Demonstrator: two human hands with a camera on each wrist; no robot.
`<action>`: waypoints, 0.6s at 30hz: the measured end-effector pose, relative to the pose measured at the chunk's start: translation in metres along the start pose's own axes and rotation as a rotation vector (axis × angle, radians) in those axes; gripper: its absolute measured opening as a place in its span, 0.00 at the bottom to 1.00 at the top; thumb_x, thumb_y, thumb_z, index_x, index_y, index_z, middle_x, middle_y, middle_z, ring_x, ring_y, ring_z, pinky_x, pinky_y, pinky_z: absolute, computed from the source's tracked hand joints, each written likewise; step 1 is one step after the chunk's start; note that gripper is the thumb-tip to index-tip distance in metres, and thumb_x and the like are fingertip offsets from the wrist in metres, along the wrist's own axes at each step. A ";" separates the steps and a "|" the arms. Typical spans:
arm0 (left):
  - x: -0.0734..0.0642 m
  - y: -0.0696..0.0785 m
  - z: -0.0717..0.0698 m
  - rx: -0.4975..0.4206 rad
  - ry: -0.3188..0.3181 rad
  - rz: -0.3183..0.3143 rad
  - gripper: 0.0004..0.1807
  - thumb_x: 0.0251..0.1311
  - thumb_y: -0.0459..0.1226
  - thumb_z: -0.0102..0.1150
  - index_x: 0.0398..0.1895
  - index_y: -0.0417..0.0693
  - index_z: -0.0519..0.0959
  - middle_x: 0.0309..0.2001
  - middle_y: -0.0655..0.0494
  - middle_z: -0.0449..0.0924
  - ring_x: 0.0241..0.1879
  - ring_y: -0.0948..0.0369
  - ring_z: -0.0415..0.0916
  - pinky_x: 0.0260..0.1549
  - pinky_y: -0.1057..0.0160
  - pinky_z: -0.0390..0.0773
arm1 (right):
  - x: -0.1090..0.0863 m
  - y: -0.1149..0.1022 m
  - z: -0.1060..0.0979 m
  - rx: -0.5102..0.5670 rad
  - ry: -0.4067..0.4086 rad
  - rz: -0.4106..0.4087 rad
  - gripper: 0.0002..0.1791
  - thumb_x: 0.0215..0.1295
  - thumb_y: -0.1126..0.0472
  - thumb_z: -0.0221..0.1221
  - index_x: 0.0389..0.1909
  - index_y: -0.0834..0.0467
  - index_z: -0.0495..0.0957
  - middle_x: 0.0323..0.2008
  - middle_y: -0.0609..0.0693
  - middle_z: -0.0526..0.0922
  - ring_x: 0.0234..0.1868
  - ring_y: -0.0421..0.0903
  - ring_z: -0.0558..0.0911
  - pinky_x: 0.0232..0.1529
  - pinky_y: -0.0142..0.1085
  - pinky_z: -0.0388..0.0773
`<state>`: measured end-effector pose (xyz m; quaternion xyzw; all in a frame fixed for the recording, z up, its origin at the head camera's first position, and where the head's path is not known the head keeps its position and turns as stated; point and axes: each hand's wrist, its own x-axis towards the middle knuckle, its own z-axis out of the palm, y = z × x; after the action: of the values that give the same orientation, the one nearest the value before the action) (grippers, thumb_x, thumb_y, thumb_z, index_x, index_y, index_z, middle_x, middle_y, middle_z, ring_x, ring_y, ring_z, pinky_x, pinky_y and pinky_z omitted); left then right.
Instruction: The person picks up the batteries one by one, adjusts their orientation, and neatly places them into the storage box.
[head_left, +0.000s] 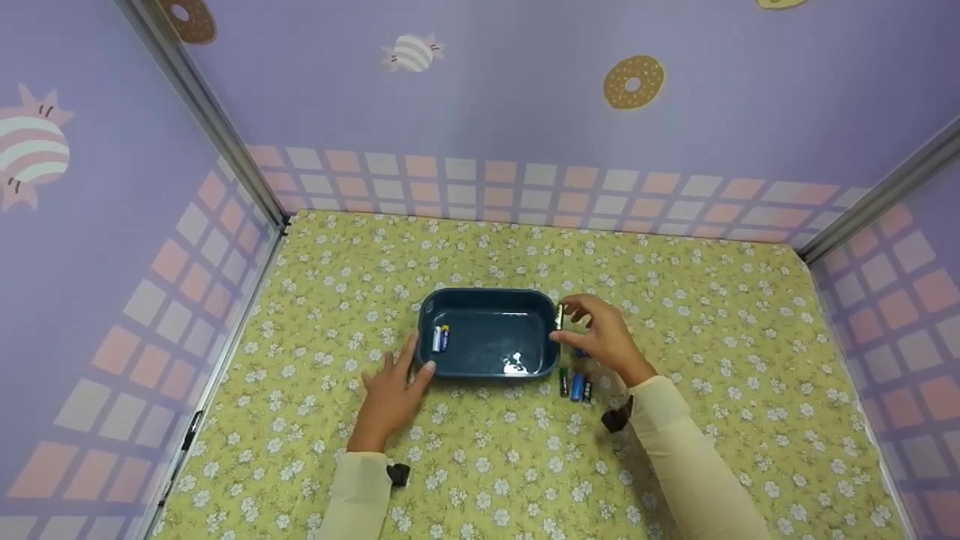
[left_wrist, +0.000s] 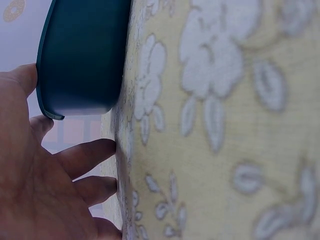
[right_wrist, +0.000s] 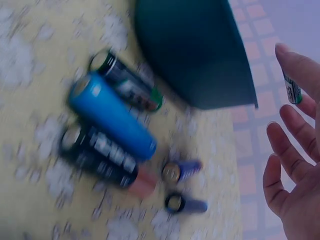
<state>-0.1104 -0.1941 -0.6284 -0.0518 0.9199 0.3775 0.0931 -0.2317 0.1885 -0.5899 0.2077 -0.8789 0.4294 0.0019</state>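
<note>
A dark teal plastic basin point(head_left: 487, 367) sits on the cloth, with two batteries point(head_left: 441, 339) lying side by side at its left end. At the basin's left side my left hand point(head_left: 394, 397) rests its thumb and index finger point(left_wrist: 41, 125) against the rim, the other fingers spread down to the cloth. My right hand point(head_left: 600, 330) pinches a battery point(right_wrist: 292, 90) between thumb and fingertips, raised by the basin's right rim. Below that hand lie a green-and-black battery point(right_wrist: 125, 80), a thicker blue battery point(right_wrist: 112, 115), a black battery point(right_wrist: 100, 155) and two smaller ones point(right_wrist: 185, 187).
A yellow floral cloth point(head_left: 712, 322) covers the work surface. Purple walls point(head_left: 510, 90) with pink and white squares enclose it at the back and both sides. Metal corner posts point(head_left: 217, 127) stand where the walls meet.
</note>
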 end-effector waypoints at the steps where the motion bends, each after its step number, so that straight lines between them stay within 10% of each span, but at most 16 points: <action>1: 0.000 0.000 0.000 0.001 0.001 0.003 0.44 0.66 0.75 0.36 0.82 0.82 0.39 0.81 0.46 0.52 0.80 0.37 0.43 0.69 0.23 0.24 | 0.003 -0.003 0.002 0.004 -0.003 -0.005 0.34 0.55 0.43 0.76 0.61 0.51 0.80 0.47 0.49 0.84 0.45 0.49 0.83 0.45 0.52 0.83; 18: 0.001 -0.002 0.001 0.002 0.011 0.021 0.46 0.65 0.76 0.34 0.83 0.79 0.40 0.80 0.45 0.54 0.80 0.37 0.44 0.68 0.22 0.25 | 0.043 -0.049 0.040 0.074 -0.072 -0.099 0.37 0.52 0.44 0.77 0.59 0.59 0.80 0.46 0.50 0.84 0.44 0.49 0.84 0.47 0.45 0.83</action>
<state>-0.1108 -0.1948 -0.6305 -0.0442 0.9213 0.3771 0.0839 -0.2461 0.1154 -0.5704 0.2663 -0.8506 0.4530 -0.0160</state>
